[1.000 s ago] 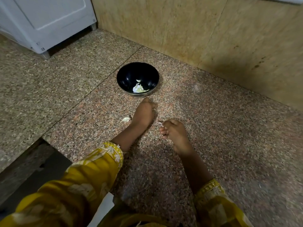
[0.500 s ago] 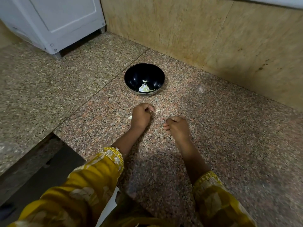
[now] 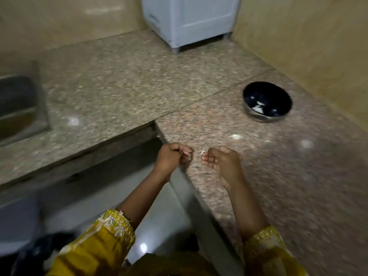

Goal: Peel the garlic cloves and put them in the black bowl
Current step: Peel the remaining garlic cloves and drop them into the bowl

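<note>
Clove: pale pinkish bit point(image 3: 188, 154) pinched at the fingertips of the left grip point(image 3: 172, 157); blurred, so whether whole clove or mostly skin cannot be told; long axis too small to read.
Scrap: tiny white fleck point(image 3: 203, 152) nipped at the fingertips of the right grip point(image 3: 222, 161); probably loose peel.
Left grip: fingers curled tight into a fist-like pinch, holding the pinkish bit.
Right grip: fingers curled inward, narrow, holding only the white fleck.
Between the grips: fingertips facing each other, just beside one another, not touching.
Black bowl point(image 3: 248, 100): upright on the surface, well apart from both grips, up and to the right of them; a few pale pieces point(image 3: 258, 110) lying in its bottom.
Bearing for the drop: away from the body and rightward, across the right grip's side.
Nearer grip: right one closer to the bowl; clove on the far side in the left, so judged either a pass across or a longer left reach.
Loose bit: pale spot point(image 3: 236, 136) on the surface between right grip and bowl; peel or glare, cannot tell.
Surface point(image 3: 288, 186): speckled stone; left grip hanging just off its near-left edge, right grip above it.
Farther out: sink point(image 3: 19, 108) at far left, white cabinet point(image 3: 191, 18) at the back.
</note>
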